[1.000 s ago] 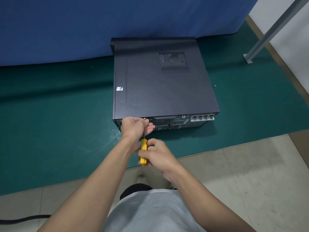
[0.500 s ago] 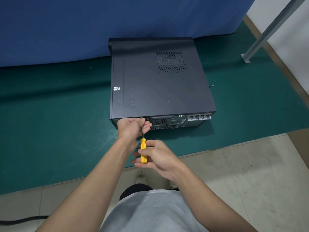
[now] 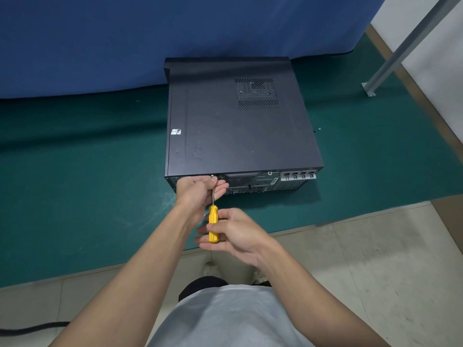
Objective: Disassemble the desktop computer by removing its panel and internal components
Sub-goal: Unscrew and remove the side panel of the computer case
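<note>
— Starting nearest: what is the right hand (image 3: 235, 234) doing?
— It is pinching the screwdriver (image 3: 213, 224) by its yellow handle, thumb lying on top, fingers reaching underneath and sticking out slightly spread on the left.
— And the left hand (image 3: 198, 191)?
— It is curling round the metal shaft just ahead, fingers pressing together, holding the tip at a screw (image 3: 212, 175) on the top edge of the rear face.
— Where is the computer (image 3: 238, 126) sitting?
— It is lying flat on the green mat (image 3: 87, 171), rear ports facing the person, side panel facing up and in place, its vent grille showing toward the far right.
— Anything lying beyond?
— Two small dark bits (image 3: 317, 130) are lying on the mat just right of the computer; I cannot tell what they are. A blue curtain (image 3: 125, 33) is hanging behind the far end.
</note>
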